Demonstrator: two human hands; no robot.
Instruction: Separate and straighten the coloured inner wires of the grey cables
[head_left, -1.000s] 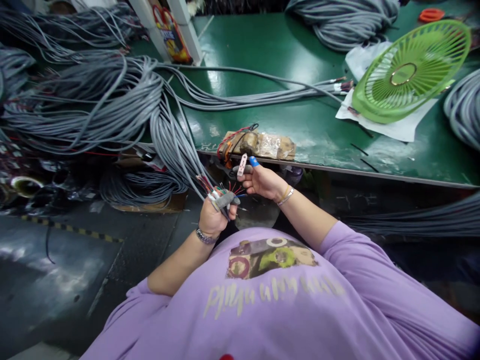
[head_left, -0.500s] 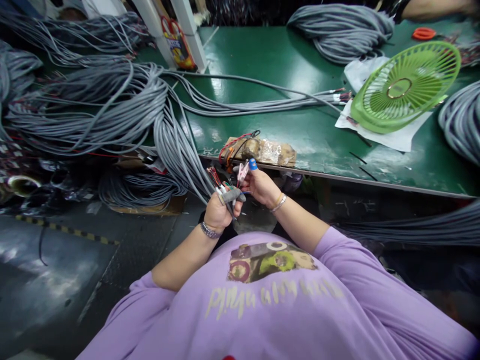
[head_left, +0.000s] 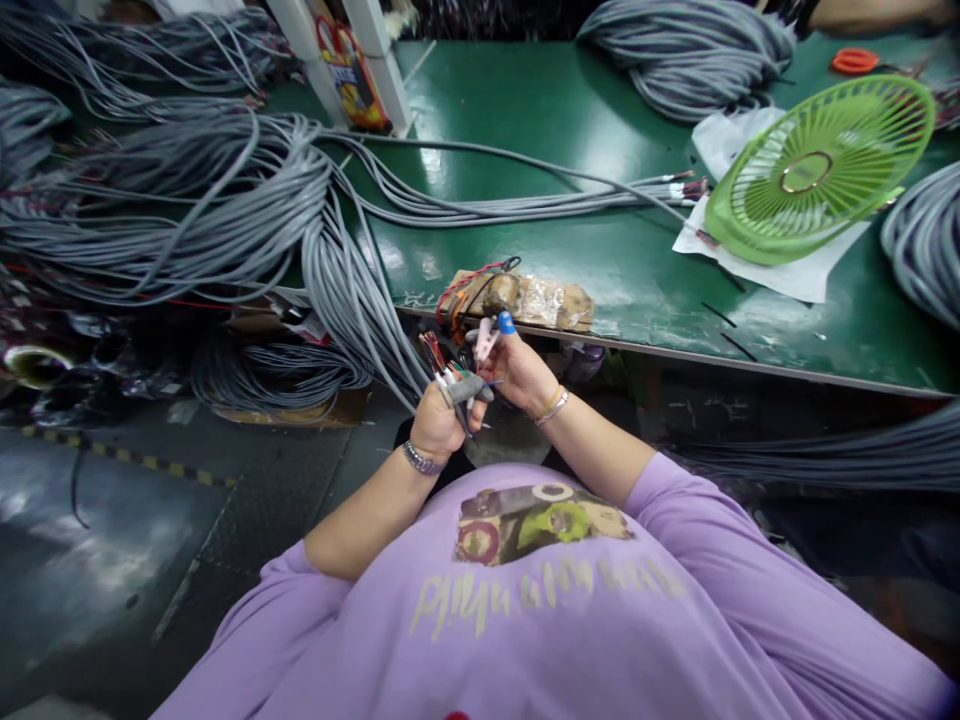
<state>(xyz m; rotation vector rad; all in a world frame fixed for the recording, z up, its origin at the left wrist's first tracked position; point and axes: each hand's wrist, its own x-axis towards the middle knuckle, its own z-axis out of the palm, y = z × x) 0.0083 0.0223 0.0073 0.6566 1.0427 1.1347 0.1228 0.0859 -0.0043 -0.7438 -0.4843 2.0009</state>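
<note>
My left hand (head_left: 440, 418) is closed around a bundle of stripped cable ends (head_left: 448, 376), whose thin coloured wires fan out above the fingers. Grey covers sit on some of its fingers. Close beside it, my right hand (head_left: 523, 376) has its fingers pinched on a small pale pink clip-like piece (head_left: 486, 342), near the wire tips. A blue cover (head_left: 506, 323) wraps its thumb tip. Exactly how the wires meet the pink piece is hidden by the fingers. Just beyond the hands, a worn taped block (head_left: 551, 303) with red and black leads lies on the bench edge.
Grey cables (head_left: 247, 210) pile over the left of the green bench (head_left: 480, 90) and hang down toward my hands. A green fan (head_left: 817, 175) stands on white paper at the right. Cable coils (head_left: 690, 55), orange-handled scissors (head_left: 855, 61) and another person's arm (head_left: 881, 14) are at the back.
The view has shifted slightly. Both hands keep nearly the same place and grip, with only a small shift of the right fingers and the pink piece.
</note>
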